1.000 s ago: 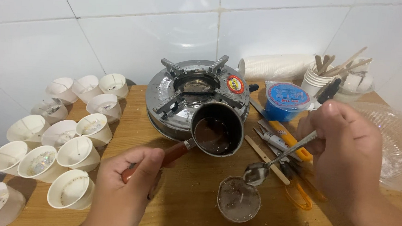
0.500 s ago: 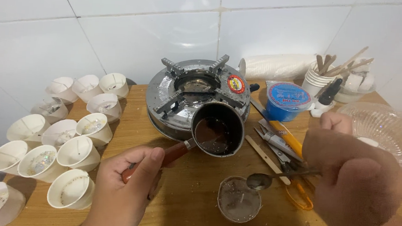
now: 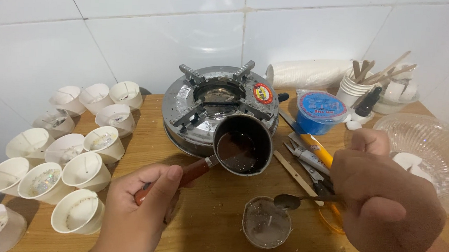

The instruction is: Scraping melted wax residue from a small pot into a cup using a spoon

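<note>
Left hand grip clamps pot handle; right hand grip pinches spoon over cup.

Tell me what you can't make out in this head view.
- Spoon handle: hidden inside the right hand.
- Pot handle: mostly covered by the left hand.
- Glass bowl: cut off by the right edge.
- Small cup: contents too murky to identify.

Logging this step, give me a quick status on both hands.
Left hand grips small pot by its handle. Right hand holds spoon over small cup. Paper cups stand clear at left.
</note>
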